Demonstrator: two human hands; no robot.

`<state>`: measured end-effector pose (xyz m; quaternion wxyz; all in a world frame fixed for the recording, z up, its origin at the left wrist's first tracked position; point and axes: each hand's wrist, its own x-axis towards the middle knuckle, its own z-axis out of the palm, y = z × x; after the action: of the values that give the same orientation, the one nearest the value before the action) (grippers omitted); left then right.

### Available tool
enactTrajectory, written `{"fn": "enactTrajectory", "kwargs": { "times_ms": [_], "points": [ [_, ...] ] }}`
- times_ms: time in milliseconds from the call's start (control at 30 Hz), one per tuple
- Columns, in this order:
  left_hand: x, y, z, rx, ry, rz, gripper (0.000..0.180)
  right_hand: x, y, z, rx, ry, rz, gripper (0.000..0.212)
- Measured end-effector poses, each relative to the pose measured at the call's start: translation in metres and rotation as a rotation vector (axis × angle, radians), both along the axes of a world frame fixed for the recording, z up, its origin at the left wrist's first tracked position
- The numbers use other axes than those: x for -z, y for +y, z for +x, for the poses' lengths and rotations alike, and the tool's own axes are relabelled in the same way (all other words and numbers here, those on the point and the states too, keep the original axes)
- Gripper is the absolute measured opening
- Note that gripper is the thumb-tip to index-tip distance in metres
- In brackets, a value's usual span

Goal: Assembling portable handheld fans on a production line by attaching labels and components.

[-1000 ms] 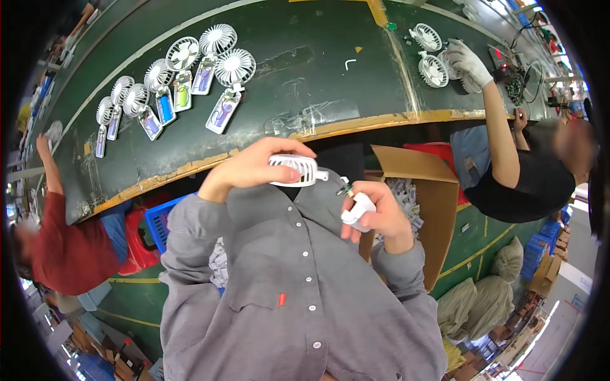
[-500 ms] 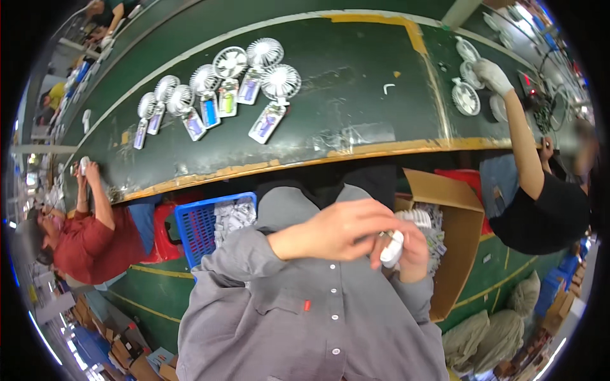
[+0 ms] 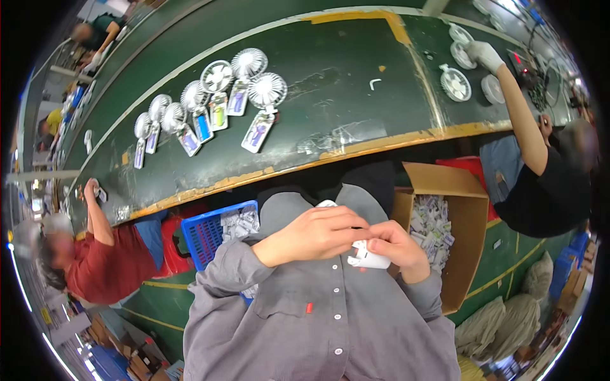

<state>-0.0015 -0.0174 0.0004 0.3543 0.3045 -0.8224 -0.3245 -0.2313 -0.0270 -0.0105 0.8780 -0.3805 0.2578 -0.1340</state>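
Note:
A white handheld fan [image 3: 370, 259] is held between my two hands in front of my lap. My right hand [image 3: 401, 246] grips its handle, thumb on top and fingers curled behind. Across from it, my left hand [image 3: 314, 233] lies bent over the fan, its fingertips meeting the handle near the right hand's fingers. A small white edge [image 3: 326, 204] shows beyond the left knuckles; most of the fan's head is hidden by that hand. On the bench ahead stand several white handheld fans [image 3: 267, 91] with open handles showing purple, blue or green cells [image 3: 258, 132].
The green bench [image 3: 330, 95] has a taped front edge. A blue basket [image 3: 206, 241] of small pieces is at my left, a cardboard box [image 3: 467, 235] of similar pieces at my right. Co-workers sit on both sides; one's gloved hand [image 3: 486, 57] touches fans at the right.
The fan has turned and come lower and left, so its head now lies under my left hand. My view has shifted slightly. The left co-worker's hands have lowered.

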Motion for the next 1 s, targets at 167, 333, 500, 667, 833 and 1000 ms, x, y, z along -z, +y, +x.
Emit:
{"fn": "enactTrajectory", "kwargs": {
  "times_ms": [167,333,500,667,833,1000],
  "points": [
    [0.009,0.010,-0.008,-0.205,0.398,0.447,0.018,0.018,0.001,-0.008,-0.061,-0.257,-0.415,0.026],
    [0.019,-0.007,0.022,-0.386,0.925,0.917,0.014,0.018,0.047,-0.040,0.502,-0.275,-0.244,0.051],
    [0.023,-0.020,0.023,-0.228,1.179,0.869,0.016,0.201,0.094,-0.231,0.450,0.920,-0.034,0.037],
    [0.023,-0.022,0.023,-0.183,1.537,1.010,0.018,0.174,0.094,-0.178,0.571,1.332,-0.556,0.060],
    [0.012,-0.022,-0.013,-0.026,1.713,1.134,0.018,0.059,0.031,0.014,0.972,0.469,-0.746,0.058],
    [-0.012,-0.002,-0.049,0.238,1.246,1.091,0.018,0.055,-0.001,0.030,1.056,0.083,-0.364,0.027]
  ]
}}
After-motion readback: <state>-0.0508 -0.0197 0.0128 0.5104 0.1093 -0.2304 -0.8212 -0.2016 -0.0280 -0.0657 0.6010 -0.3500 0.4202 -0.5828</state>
